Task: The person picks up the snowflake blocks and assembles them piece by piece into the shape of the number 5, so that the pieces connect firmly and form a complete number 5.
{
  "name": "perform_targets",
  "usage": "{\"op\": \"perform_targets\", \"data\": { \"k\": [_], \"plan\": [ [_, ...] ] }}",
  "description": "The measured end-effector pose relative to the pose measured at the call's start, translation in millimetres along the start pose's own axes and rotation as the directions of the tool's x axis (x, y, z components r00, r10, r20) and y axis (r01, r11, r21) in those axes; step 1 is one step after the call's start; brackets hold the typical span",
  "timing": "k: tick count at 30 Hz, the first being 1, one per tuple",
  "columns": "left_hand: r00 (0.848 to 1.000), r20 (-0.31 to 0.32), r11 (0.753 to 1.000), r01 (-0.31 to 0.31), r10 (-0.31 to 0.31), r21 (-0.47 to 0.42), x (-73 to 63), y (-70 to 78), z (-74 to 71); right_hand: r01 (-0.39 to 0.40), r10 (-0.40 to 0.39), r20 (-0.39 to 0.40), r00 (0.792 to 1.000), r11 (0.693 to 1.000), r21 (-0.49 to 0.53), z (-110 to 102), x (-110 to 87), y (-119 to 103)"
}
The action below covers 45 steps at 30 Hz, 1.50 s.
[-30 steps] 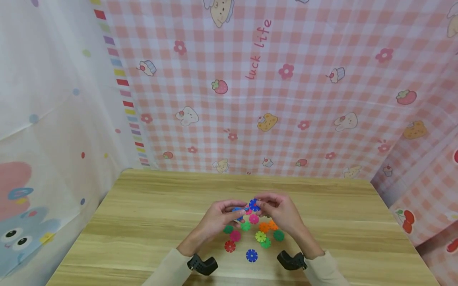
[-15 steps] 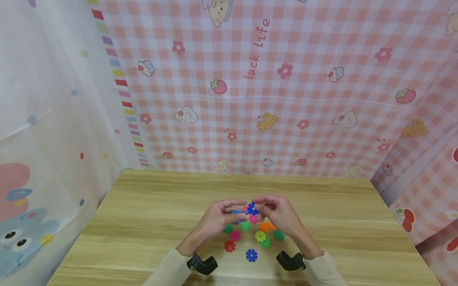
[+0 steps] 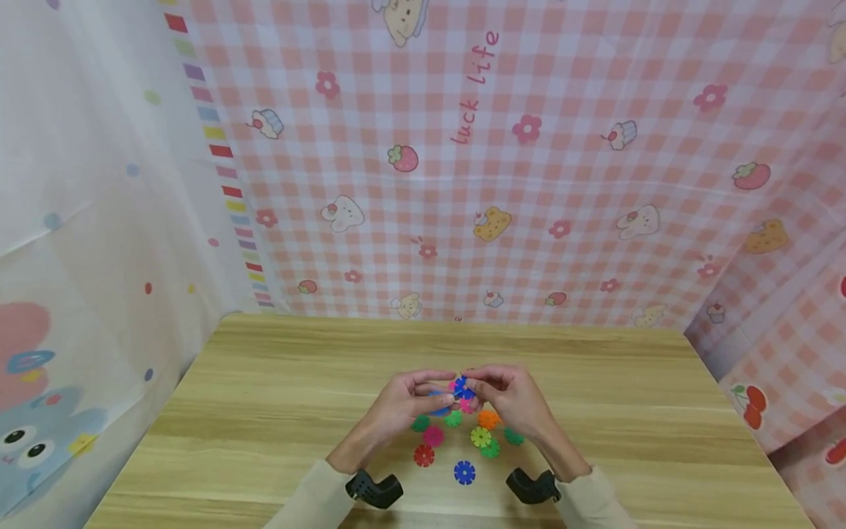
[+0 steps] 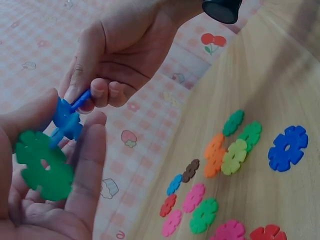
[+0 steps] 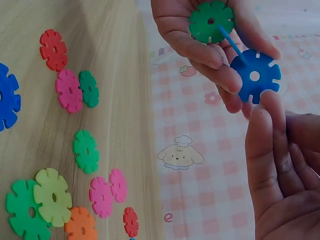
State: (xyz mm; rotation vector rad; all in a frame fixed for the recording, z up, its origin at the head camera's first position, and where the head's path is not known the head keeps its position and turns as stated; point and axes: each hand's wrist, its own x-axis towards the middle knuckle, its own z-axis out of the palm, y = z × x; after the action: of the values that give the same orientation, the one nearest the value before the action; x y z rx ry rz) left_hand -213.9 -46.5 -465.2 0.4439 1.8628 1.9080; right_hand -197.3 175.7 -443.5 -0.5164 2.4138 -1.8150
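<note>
My left hand [image 3: 406, 397] holds a small joined chain of notched plastic snowflake discs. In the left wrist view, a green snowflake disc [image 4: 35, 172] and light blue discs [image 4: 67, 122] show between thumb and fingers. The right wrist view has the green disc above a blue disc [image 5: 268, 75], linked by a light blue disc seen edge-on. Opposite, my right hand [image 3: 514, 400] pinches a dark blue snowflake disc [image 4: 81, 100], its edge right at the light blue ones. Fingers hide part of the join.
Several loose snowflake discs lie on the wooden table [image 3: 277, 411] under and in front of the hands. A dark blue loose disc [image 3: 465, 472] lies nearest, with a red disc [image 3: 424, 455] to its left. A checked cloth [image 3: 370, 242] hangs behind the table.
My right hand has moved left and slightly down, bringing the dark blue snowflake disc against the left hand's pieces. My left hand stays nearly in place, and the loose discs lie as before.
</note>
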Motion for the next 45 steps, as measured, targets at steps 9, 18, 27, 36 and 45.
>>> {"op": "perform_targets", "data": {
  "k": [9, 18, 27, 36, 45],
  "plan": [
    [0.998, 0.047, 0.999, 0.045, -0.045, -0.012, 0.3, -1.9, -2.9, 0.019, -0.019, 0.004, 1.000, 1.000, -0.019, 3, 2.8, 7],
    [0.997, 0.059, 0.999, 0.045, -0.044, -0.024, 1.3, -3.5, 1.4, -0.061, 0.061, 0.000, 0.998, 0.997, 0.057, 6, 4.8, 9],
    [1.000, 0.004, 0.999, 0.028, -0.028, 0.018, 0.2, -3.2, 7.1, -0.060, 0.060, -0.004, 0.998, 0.994, 0.094, 9, 6.1, 13],
    [0.997, -0.070, 0.999, 0.042, -0.040, 0.020, -2.0, -1.3, 5.3, -0.096, 0.101, -0.055, 0.993, 0.992, 0.078, 0, 3.6, 24],
    [0.996, -0.076, 0.999, 0.046, -0.046, -0.002, -4.1, -1.5, 2.3, -0.210, 0.219, -0.273, 0.937, 0.976, 0.062, -27, 7.3, 46]
  ]
}}
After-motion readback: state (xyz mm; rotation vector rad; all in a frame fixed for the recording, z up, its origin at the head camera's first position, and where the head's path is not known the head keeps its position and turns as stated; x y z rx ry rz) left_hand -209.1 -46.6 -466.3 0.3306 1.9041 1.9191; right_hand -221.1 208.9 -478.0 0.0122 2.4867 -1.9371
